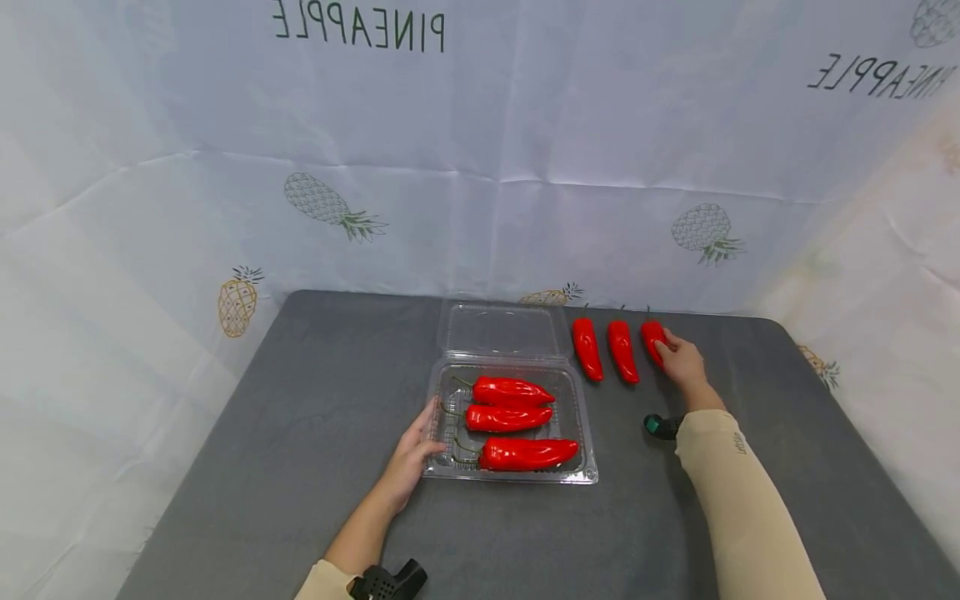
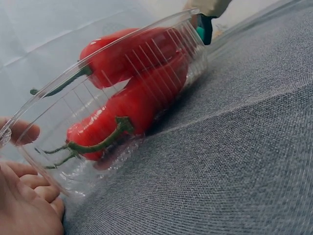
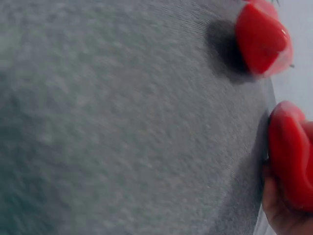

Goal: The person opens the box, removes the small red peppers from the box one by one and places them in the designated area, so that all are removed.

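A person works at a grey bench [image 1: 300, 467] backed by a white cloth printed with pineapples. The right hand [image 1: 681, 360] reaches to the far right of the bench and closes its fingers round the rightmost of three red peppers lying loose in a row. That held pepper [image 1: 652, 337] lies with its long axis running away from the person, stem end at the far side and blunt tip nearest the palm. In the right wrist view the fingers [image 3: 281, 215] cup it from below, though how tightly they are pressed together is hard to tell. The two other loose peppers [image 1: 587, 348] lie just beside it, parallel and apart.

The left hand [image 1: 412, 458] steadies a clear plastic box [image 1: 581, 454] near the middle of the bench, fingers curled at its left rim with the thumb over the edge. Its hinged lid [image 1: 501, 329] lies open at the far side. Inside are three boxed peppers [image 1: 507, 418], lying crosswise with stems pointing left (towards the steadying hand).

The held pepper looks smooth, glossy and probably slippery, firm and fairly light. A grip round its thick middle should hold best.
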The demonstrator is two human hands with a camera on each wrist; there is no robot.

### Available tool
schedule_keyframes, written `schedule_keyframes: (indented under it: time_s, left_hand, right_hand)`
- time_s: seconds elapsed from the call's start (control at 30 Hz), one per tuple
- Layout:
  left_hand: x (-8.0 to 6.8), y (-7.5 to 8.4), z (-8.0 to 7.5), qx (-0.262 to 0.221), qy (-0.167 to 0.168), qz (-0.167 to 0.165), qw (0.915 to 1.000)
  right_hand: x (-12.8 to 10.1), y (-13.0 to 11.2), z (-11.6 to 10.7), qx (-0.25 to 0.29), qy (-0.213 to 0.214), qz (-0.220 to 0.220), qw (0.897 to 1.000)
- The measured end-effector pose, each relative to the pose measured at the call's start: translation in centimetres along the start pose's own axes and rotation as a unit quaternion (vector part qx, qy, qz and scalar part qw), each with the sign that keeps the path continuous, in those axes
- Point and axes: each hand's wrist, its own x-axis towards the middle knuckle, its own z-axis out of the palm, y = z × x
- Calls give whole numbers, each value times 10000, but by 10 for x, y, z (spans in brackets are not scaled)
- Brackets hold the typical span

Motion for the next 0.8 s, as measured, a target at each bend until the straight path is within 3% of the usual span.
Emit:
schedule_keyframes:
  time_s: [0.33, 0.53, 0.8]
  left_hand:
    - [0, 1, 0, 42, 26, -31, 10000]
    - [-1, 2, 0, 57, 39, -92, 9999]
    - [-2, 4, 1, 71, 43, -140, 9999]
  right_hand:
    - [1, -4, 8, -109, -55, -239, 9996]
    - [2, -1, 11, 181, -101, -94, 9997]
    - [1, 1, 11, 175, 93, -106, 9997]
